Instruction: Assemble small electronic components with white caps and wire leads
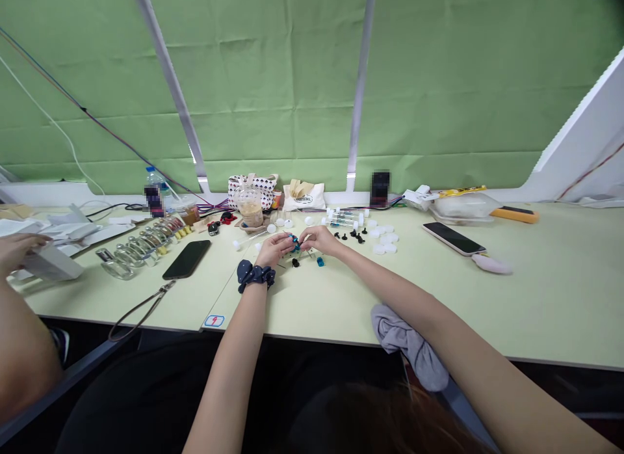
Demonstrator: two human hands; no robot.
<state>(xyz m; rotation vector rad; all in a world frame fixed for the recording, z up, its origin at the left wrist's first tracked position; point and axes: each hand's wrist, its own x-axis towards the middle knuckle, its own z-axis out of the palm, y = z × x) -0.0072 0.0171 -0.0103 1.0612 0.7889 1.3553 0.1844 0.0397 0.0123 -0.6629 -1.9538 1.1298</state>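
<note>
Both hands meet over the near middle of the table. My left hand, with a dark dotted scrunchie on its wrist, pinches a small shiny blue piece. My right hand has its fingertips closed right beside that piece; what they grip is too small to make out. Below the hands lie a black part and another blue piece. Several black stemmed parts and white round caps are to the right. Behind them lie clear tubes with white ends.
To the left are a dark phone with a strap and a row of glass bottles. Another person's hand holds a white box at far left. A plastic cup stands behind; another phone lies right.
</note>
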